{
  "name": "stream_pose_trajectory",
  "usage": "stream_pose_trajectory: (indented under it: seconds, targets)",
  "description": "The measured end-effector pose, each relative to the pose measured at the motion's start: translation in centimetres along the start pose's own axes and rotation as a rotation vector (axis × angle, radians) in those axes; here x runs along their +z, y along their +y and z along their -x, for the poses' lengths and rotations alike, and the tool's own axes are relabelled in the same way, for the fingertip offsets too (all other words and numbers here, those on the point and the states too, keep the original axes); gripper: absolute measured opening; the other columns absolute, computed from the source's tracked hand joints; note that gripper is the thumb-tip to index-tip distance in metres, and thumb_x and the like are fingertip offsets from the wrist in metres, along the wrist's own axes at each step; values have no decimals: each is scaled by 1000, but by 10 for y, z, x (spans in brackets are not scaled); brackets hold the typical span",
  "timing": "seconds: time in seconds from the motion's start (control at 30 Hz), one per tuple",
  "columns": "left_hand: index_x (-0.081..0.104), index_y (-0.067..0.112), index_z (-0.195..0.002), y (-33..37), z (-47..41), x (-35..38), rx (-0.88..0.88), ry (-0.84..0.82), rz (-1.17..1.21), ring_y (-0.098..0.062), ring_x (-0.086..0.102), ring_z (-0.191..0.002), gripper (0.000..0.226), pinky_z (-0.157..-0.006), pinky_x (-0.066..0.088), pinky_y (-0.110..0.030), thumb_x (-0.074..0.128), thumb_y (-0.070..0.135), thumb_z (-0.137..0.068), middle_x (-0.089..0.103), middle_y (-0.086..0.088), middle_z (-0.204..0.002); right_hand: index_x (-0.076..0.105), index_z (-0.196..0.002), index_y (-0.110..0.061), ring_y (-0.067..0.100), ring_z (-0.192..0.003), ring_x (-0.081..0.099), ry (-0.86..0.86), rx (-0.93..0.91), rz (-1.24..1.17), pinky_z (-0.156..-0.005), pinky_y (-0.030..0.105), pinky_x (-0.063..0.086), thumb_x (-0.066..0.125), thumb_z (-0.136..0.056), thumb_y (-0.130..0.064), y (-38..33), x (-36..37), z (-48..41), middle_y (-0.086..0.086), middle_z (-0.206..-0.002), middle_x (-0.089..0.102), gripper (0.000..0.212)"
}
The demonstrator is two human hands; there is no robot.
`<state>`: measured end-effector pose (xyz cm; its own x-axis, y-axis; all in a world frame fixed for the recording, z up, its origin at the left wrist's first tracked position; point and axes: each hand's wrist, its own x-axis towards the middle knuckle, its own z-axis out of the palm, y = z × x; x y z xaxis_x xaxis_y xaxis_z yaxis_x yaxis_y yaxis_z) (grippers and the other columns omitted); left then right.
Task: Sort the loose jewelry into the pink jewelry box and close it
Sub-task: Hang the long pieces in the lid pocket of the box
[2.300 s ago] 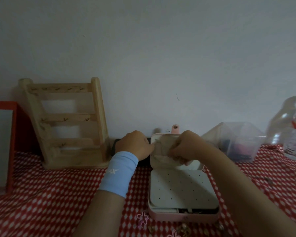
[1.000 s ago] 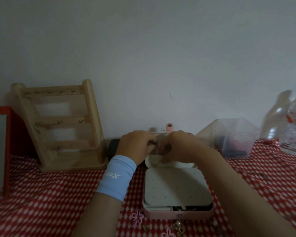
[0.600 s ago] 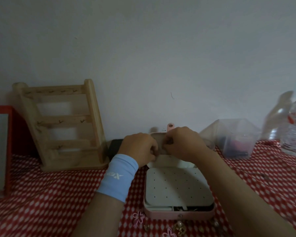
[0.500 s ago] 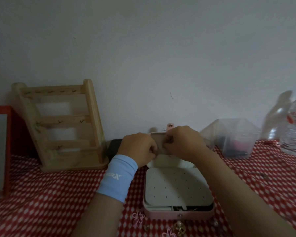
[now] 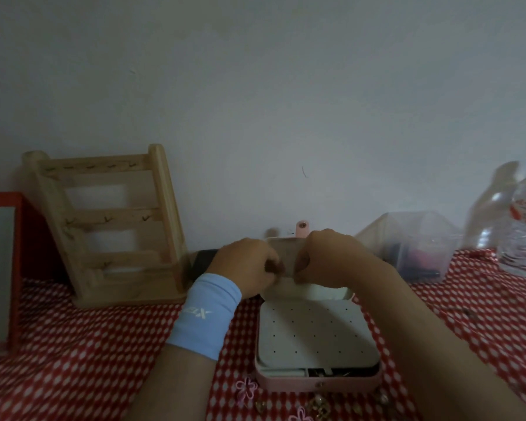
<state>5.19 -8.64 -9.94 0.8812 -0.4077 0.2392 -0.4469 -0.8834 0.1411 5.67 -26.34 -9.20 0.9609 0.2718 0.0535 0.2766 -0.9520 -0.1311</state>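
Observation:
The pink jewelry box (image 5: 316, 382) stands open on the cloth, with a white perforated panel (image 5: 313, 332) lying over its base. Its lid (image 5: 286, 253) stands upright against the wall, the pink strap tab (image 5: 302, 227) sticking up above it. My left hand (image 5: 243, 265), with a blue wristband, and my right hand (image 5: 331, 256) are both at the lid's inner face, fingers curled and pinching there. What they pinch is hidden. Loose jewelry lies in front of the box: a pink flower piece (image 5: 246, 387), gold pieces (image 5: 318, 404) and a second pink flower (image 5: 298, 416).
A wooden hook rack (image 5: 110, 226) leans on the wall at left, beside a red frame (image 5: 0, 268). A black object (image 5: 202, 259) lies behind my left hand. At right stand a clear plastic box (image 5: 413, 250) and a water bottle (image 5: 523, 226). A red chequered cloth (image 5: 73, 344) covers the table.
My hands, apart at the lid's sides 2.3 s ago, have come together at the middle of the lid. Over the last half second they have barely moved.

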Motion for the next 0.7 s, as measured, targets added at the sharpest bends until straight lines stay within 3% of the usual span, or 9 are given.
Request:
stream_pose_trajectory:
  seconds: [0.1,0.17,0.23,0.37,0.5,0.63,0.7]
  targets:
    - [74,29,-97,5,-2,2,-36,-100,-57,-15,61,-82,14,-71,41,-25,65,33,-86,66,7,-90,72,-116,-31,18,-88,62,-79,-25,56,-84,36,52,66,-86,-45,-9,7,-5,-5,-101,66,33]
    - [71,24,-97,7,-2,1,-45,-89,-114,-18,61,-81,14,-70,42,-27,63,30,-88,66,2,-92,73,-113,-32,18,-88,62,-67,-29,45,-87,37,52,64,-88,-44,-10,9,-8,-4,-108,67,30]
    - [63,23,-93,8,-1,2,-27,-34,-157,-21,62,-83,7,-71,47,-30,61,28,-89,64,-1,-93,73,-108,-31,17,-81,63,24,-17,-23,-80,36,56,64,-89,-41,-8,9,-9,-4,-101,66,24]
    - [63,27,-106,7,0,9,9,79,-152,-24,64,-88,16,-75,51,-32,58,25,-92,67,-2,-100,65,-98,-22,19,-73,61,220,61,49,-66,32,53,65,-89,-41,-5,7,-5,-1,-84,63,22]
    - [65,35,-111,-1,2,-2,4,136,15,-17,63,-94,21,-80,48,-29,60,29,-91,68,8,-106,68,-103,-21,17,-76,62,60,31,-1,-69,32,53,64,-91,-50,-5,4,-1,-1,-89,65,31]
    - [68,33,-104,-12,-1,-5,3,160,211,-11,56,-91,21,-84,49,-31,72,29,-84,55,10,-107,76,-100,-30,17,-83,61,-74,-44,14,-77,32,49,56,-93,-57,-11,-1,4,-18,-95,53,34]
    - [63,29,-109,-16,-1,-1,-48,187,297,-11,54,-97,26,-84,45,-24,72,26,-85,49,9,-112,75,-106,-37,14,-89,61,-107,-80,99,-85,33,48,56,-92,-54,-14,0,5,-18,-94,66,29]
